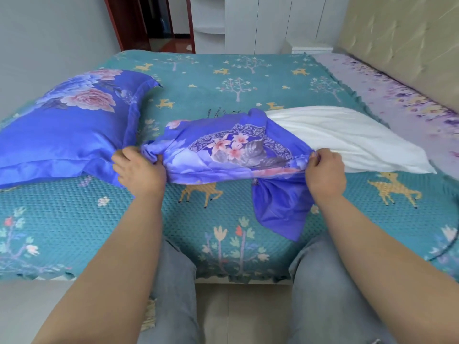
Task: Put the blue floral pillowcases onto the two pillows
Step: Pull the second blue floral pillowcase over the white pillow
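Left hand (139, 167) and right hand (325, 170) each pinch an edge of the blue floral pillowcase (231, 150) at frame centre, partly over the white pillow (347, 140). Covered pillow (69, 125) lies left. Bedspread (223, 75) writing is illegible.

Bright even daylight, soft shadows; wide-angle bending at edges, slight blur.
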`<state>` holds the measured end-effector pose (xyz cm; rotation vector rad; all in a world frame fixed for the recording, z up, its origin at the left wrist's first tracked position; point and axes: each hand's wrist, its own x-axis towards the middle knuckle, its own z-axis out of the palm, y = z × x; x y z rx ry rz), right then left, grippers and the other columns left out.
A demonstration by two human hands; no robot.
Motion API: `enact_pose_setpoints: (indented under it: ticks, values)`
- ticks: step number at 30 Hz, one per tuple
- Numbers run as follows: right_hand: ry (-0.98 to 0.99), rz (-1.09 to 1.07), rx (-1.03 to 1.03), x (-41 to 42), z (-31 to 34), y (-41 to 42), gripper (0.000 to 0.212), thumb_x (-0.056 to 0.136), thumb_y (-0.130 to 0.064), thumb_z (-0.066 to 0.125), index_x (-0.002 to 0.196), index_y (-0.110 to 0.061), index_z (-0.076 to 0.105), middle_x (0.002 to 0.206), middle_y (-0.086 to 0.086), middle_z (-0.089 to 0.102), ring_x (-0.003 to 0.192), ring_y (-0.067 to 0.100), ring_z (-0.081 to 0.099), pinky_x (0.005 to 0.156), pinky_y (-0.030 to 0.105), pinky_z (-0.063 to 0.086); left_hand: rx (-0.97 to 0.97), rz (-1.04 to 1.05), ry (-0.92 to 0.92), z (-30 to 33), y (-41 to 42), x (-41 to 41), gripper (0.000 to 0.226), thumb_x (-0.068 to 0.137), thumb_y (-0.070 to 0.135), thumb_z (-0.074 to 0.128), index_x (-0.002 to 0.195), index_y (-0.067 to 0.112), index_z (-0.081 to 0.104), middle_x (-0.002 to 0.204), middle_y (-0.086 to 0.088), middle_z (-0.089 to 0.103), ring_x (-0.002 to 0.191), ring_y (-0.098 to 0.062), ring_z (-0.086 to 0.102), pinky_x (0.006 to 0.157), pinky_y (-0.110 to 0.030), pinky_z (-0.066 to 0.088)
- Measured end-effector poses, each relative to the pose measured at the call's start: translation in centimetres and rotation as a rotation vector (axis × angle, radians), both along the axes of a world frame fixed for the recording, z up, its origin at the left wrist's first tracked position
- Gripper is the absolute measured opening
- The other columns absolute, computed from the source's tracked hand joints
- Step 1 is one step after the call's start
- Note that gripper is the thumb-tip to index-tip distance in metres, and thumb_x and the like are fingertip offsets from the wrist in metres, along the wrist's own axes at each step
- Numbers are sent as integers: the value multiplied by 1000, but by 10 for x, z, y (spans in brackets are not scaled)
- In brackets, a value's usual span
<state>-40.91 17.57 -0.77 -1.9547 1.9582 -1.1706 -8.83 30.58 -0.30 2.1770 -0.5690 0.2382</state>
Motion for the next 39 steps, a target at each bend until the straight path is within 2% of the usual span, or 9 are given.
enact_pose_setpoints:
  ticks: [4,10,18,22,24,26,27,35,39]
  values:
    - [66,187,-242,12,6,12,38,90,-39,41,97,-9,62,101,15,61,98,36,52,84,43,40,68,-247,-528,8,-5,-23,33,83,27,49,112,16,61,113,-12,60,97,-35,54,82,-43,40]
    - [205,637,-398,74,2,48,39,87,-31,52,116,-6,60,115,12,59,108,29,53,95,37,41,458,-490,-399,3,0,-55,29,86,41,60,94,14,67,104,-12,61,98,-34,57,72,-37,44]
    - [-59,1017,429,141,12,70,31,96,-33,51,108,-11,67,105,7,70,87,13,60,86,34,48,220,-460,-110,9,-1,-56,21,88,34,58,78,17,65,82,-6,67,81,-29,58,64,-32,40]
    - [-103,1338,760,129,-2,61,58,92,-16,59,145,-15,35,154,-12,22,139,-2,21,112,17,21,-174,-506,446,4,-12,-57,28,85,26,66,59,18,60,46,9,58,52,-16,52,64,-30,47]
    - [-40,1247,608,132,-10,66,48,85,-17,68,130,-15,55,146,1,41,131,8,39,104,22,35,-174,-543,487,3,-15,-58,30,83,26,68,56,19,58,43,9,53,47,-15,47,62,-31,47]
    - [-76,991,410,145,-13,74,11,76,-25,75,73,-23,64,81,4,62,73,16,55,62,32,41,-105,-600,447,1,-15,-62,27,81,26,71,57,20,60,47,7,55,48,-14,49,62,-31,50]
    - [-25,897,371,152,-14,78,26,74,-30,73,60,-24,52,63,-4,53,60,13,48,54,29,33,-89,-625,450,1,-14,-65,25,80,26,72,58,21,61,48,7,56,48,-13,50,62,-31,51]
    - [-533,732,291,169,-31,84,46,83,-26,70,55,-20,33,48,-8,33,51,9,29,54,32,28,-1,-626,220,6,12,-26,9,85,31,66,83,23,63,73,10,62,68,-10,57,72,-27,48]
    - [-620,795,298,168,-25,84,41,85,-20,68,58,-20,38,50,-10,32,50,3,27,52,26,27,283,-562,141,-5,23,-9,30,77,37,73,96,16,62,92,-2,67,86,-22,62,81,-35,50]
